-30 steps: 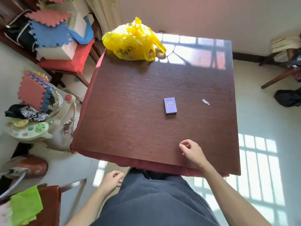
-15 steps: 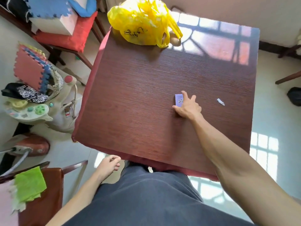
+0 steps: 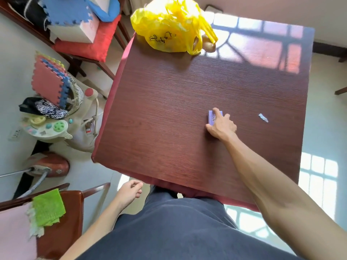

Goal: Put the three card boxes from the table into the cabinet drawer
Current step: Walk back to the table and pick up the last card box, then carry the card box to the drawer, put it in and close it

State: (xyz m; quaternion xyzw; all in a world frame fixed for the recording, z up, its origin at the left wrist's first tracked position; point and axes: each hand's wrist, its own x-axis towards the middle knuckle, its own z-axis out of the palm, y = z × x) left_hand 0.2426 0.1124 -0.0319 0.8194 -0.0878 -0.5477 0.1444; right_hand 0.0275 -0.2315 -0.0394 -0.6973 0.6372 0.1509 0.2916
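One purple card box [image 3: 211,117] lies flat on the dark wooden table [image 3: 169,113], right of its middle. My right hand [image 3: 221,124] rests on top of it, thumb at the box's near left corner and fingers over its right side, so most of the box is covered. The box still touches the tabletop. My left hand [image 3: 129,192] hangs below the table's near edge, beside my leg, fingers loosely curled and holding nothing. No other card box and no cabinet drawer is in view.
A yellow plastic bag [image 3: 169,25] sits at the table's far left corner. A small scrap of paper [image 3: 263,117] lies right of the box. Chairs with foam mats [image 3: 75,21], a baby walker [image 3: 56,117] and a chair with a green cloth [image 3: 48,207] crowd the left.
My right hand went from the table's near edge out to the purple box and has closed around it. The camera leaned forward over the table. My left hand stayed by my leg.
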